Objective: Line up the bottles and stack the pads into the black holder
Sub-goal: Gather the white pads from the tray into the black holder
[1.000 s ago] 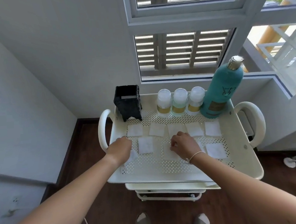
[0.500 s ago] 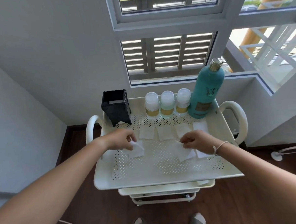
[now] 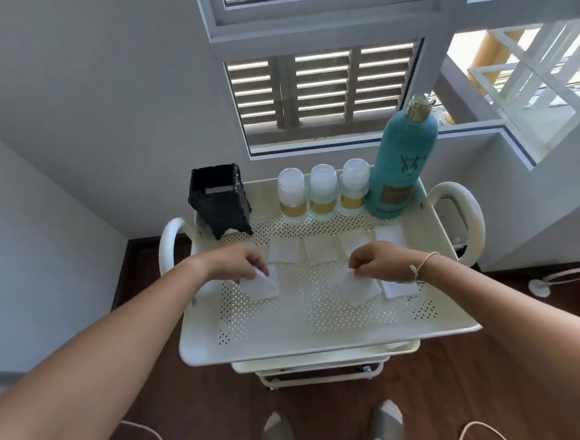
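Note:
My left hand (image 3: 235,263) pinches white pads (image 3: 260,287) just above the perforated cart tray (image 3: 324,334). My right hand (image 3: 377,261) pinches another bunch of white pads (image 3: 358,289) a little off the tray. Several more pads (image 3: 320,250) lie in a row behind my hands, and one pad (image 3: 400,289) lies under my right wrist. The black holder (image 3: 218,199) stands at the tray's back left with a white pad inside. Three small clear bottles (image 3: 322,191) with gold labels stand side by side at the back, next to a tall teal bottle (image 3: 401,164).
The white cart has a handle on the left (image 3: 168,249) and on the right (image 3: 467,217) and lower shelves. Walls and a window stand close behind it. Cables (image 3: 481,429) lie on the dark wood floor near my feet.
Both hands went from pressing flat on pads to pinching them and lifting them off the tray. The front row of loose pads has thinned. The camera view shifted.

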